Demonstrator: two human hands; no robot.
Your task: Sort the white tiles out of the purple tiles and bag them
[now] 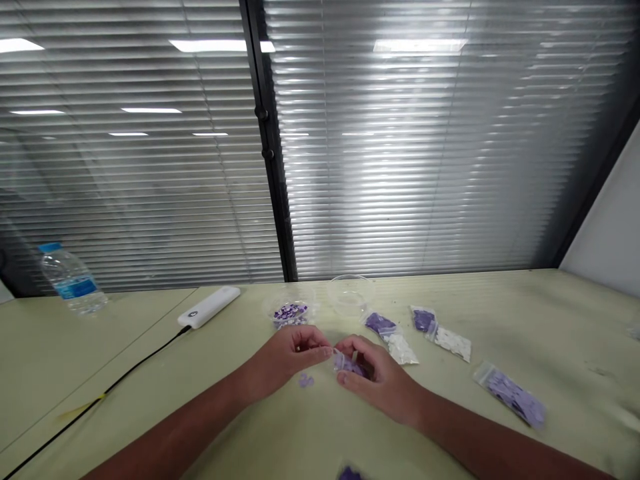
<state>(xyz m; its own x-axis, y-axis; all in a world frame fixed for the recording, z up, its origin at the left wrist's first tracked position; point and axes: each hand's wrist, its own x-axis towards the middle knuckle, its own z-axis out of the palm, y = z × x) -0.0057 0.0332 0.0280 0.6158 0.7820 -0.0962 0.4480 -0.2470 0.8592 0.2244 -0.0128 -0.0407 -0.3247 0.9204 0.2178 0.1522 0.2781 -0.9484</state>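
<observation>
I hold a small lilac bag (344, 363) over the bench (280, 440), my right fingers (353, 382) clamped on it and my left fingers (315, 357) pinching its edge. A few lilac pieces (306, 381) lie loose, and purple bits (290, 311) sit in a clear bowl (269, 308). Much seems left: the filled bags (517, 398) lie to my right.

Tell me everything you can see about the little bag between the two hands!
The little bag looks like thin, clear, shiny plastic, with light purple pieces showing inside. It sits at the front of the pale table, though I can't tell whether it touches the tabletop. The right hand grips it and hides its right part. The left hand has its fingertips at the bag's upper left edge. Whether its top is open is too small to tell.
</observation>
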